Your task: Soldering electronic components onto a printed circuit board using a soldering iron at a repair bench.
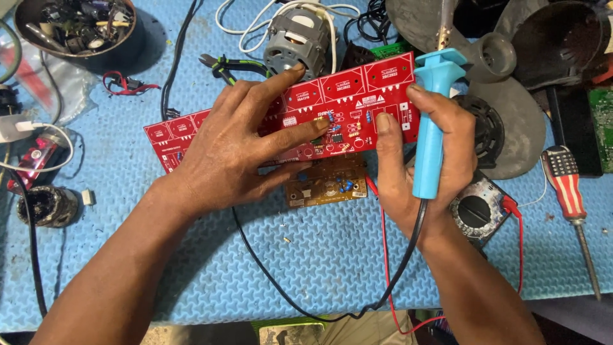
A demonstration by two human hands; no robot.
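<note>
A long red circuit board (377, 80) lies tilted on the blue foam mat. My left hand (236, 150) rests flat on its middle, the index finger reaching to small components near the board's centre. My right hand (415, 160) grips a light blue soldering iron handle (431, 128), held upright with its black cord trailing down toward me; the fingertips also touch the board's right end. The iron's tip is hidden from view. A smaller brown circuit board (325, 185) lies just below the red one, between my hands.
A grey electric motor (295, 39) and green-handled pliers (230, 66) sit behind the board. A multimeter (479, 214) with red leads lies under my right wrist. A striped-handle screwdriver (565, 182) is at right; a bowl of parts (76, 29) at top left.
</note>
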